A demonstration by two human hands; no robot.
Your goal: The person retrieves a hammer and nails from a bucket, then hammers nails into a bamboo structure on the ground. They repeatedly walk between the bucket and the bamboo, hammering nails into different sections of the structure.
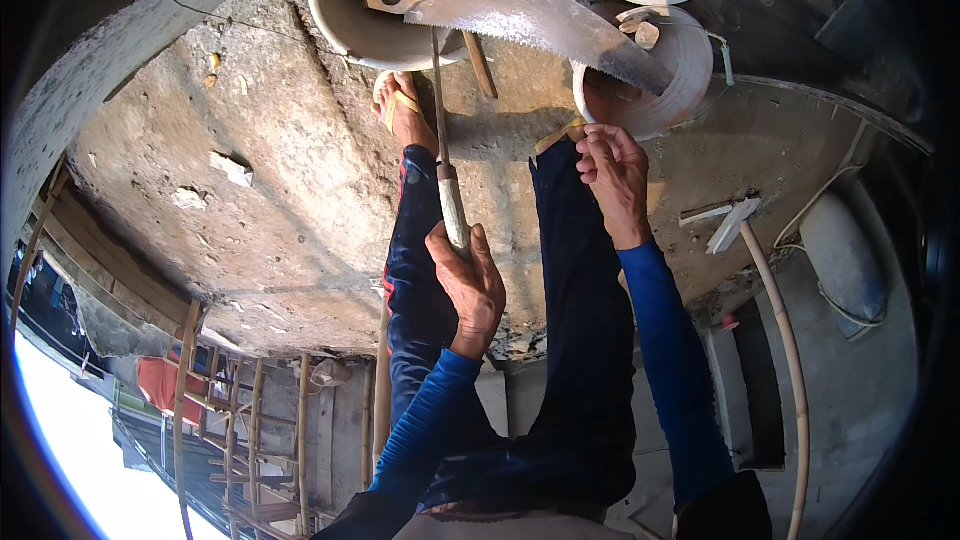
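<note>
Partly in left hand (468, 292), slim tool (450, 195).

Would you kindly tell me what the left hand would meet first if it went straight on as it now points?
Leading with its metal tool, the left hand would probably meet the saw first; depth is unclear, so the tip might pass beneath toward the bucket behind.

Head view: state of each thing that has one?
Left hand, closed, gripping
Right hand, fingers curled, hold unclear
Wood-handled file, held, pointing away from person
Handsaw, bare blade, toothed edge toward person
Bucket by right hand, open
Yellow-strapped sandal, worn
</note>
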